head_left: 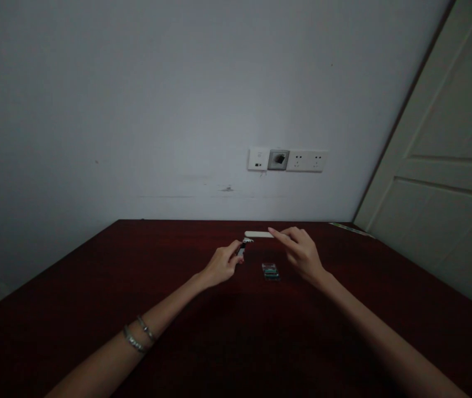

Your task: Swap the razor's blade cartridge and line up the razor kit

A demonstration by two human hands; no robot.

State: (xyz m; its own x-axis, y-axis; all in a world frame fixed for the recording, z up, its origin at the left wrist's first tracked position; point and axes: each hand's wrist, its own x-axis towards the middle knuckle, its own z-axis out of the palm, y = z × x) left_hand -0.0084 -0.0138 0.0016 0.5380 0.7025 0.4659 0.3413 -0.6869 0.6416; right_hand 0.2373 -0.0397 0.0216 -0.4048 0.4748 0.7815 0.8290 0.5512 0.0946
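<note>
Left hand (220, 266) pinching small dark-and-silver gadget (242, 248) over dark red table (95, 309). Right hand (302, 253), fingers loosely spread, reaching at white flat stick (258, 234). Small clear packet (270, 271) sitting between hands. Probably best steadying gadget, going slow.

I count one white stick (258, 234), one small packet (270, 271), one clip (243, 247), and two bracelets (140, 336) on my wrist.

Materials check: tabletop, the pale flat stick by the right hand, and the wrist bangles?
Table: looks like dark red-brown wood or veneer, low sheen; grain too dim to confirm. Pale stick: flat, off-white, matte, maybe plastic or a coated board; cannot tell which. Bangles on the left wrist: silvery glints, likely metal.
</note>
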